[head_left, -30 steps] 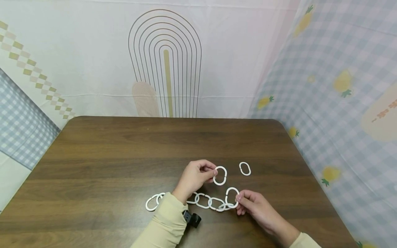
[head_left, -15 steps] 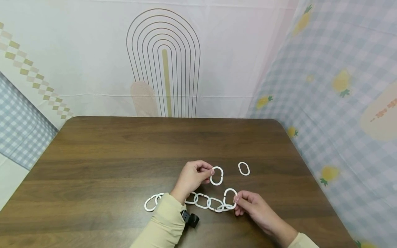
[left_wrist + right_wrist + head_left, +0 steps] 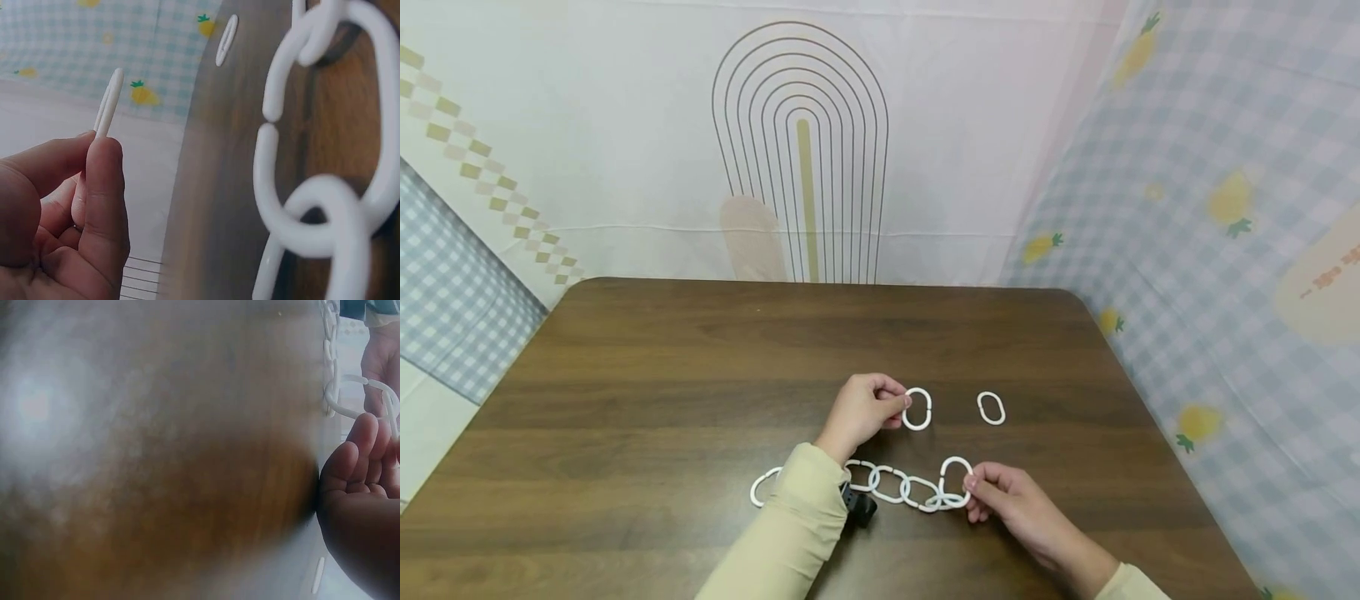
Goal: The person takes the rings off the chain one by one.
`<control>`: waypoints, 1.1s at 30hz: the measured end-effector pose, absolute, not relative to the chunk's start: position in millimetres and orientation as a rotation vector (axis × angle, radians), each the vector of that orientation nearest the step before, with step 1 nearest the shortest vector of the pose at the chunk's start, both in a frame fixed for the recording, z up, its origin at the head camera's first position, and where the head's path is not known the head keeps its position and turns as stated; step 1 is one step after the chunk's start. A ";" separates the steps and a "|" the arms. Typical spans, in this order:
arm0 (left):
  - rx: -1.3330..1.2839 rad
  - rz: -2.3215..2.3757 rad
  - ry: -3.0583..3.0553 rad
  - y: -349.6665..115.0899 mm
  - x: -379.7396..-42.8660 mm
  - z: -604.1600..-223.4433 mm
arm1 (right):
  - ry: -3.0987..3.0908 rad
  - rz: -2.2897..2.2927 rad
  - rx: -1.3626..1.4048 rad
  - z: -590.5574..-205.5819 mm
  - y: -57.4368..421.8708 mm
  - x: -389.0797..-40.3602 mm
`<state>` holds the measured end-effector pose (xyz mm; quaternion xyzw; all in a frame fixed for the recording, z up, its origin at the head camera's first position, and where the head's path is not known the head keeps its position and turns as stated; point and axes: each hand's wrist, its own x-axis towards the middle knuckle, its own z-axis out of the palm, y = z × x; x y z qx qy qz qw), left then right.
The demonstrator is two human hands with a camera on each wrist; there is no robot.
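Observation:
Between thumb and fingers my left hand (image 3: 867,408) pinches a loose white oval link (image 3: 928,410), held above the table. In the left wrist view that link (image 3: 109,103) shows edge-on. My right hand (image 3: 1011,492) pinches the raised end link (image 3: 942,477) of a white link chain (image 3: 891,485). The chain lies leftward across the table, and the left sleeve covers part of it. A small gap shows in the side of one chain link (image 3: 267,150) in the left wrist view. The right wrist view shows the right hand (image 3: 369,475) at its edge, with the end link (image 3: 347,412) beyond the fingertips.
Another loose white link (image 3: 991,408) lies on the brown wooden table (image 3: 700,350), right of the left hand. A small black device (image 3: 859,507) is on the left wrist. Patterned cloths (image 3: 955,142) hang behind and beside the table.
My left hand has drawn back slightly left and away from the chain, carrying its link. The right hand stays nearly in place with the end link.

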<state>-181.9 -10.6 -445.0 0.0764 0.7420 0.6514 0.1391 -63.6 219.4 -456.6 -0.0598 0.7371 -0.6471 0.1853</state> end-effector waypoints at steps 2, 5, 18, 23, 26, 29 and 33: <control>0.203 1.868 2.144 -9.7 -184.5 -444.6 | 2.080 -1.820 -0.173 -456.6 219.9 -63.6; 0.179 1.859 2.128 -7.8 -188.7 -446.1 | 2.086 -1.818 -0.173 -456.8 220.8 -63.6; 0.140 1.806 2.147 -5.6 -199.3 -452.0 | 2.098 -1.804 -0.160 -456.9 221.2 -63.4; 0.108 1.784 2.173 -5.6 -202.0 -455.4 | 2.097 -1.802 -0.168 -456.1 220.4 -63.4; 0.110 1.764 2.206 -6.0 -203.5 -457.4 | 2.097 -1.799 -0.163 -455.7 219.9 -63.3; 0.117 1.738 2.240 -7.1 -204.5 -458.8 | 2.096 -1.797 -0.155 -455.5 219.2 -63.1; 0.117 1.702 2.280 -8.4 -205.1 -458.7 | 2.092 -1.791 -0.139 -454.9 218.4 -62.9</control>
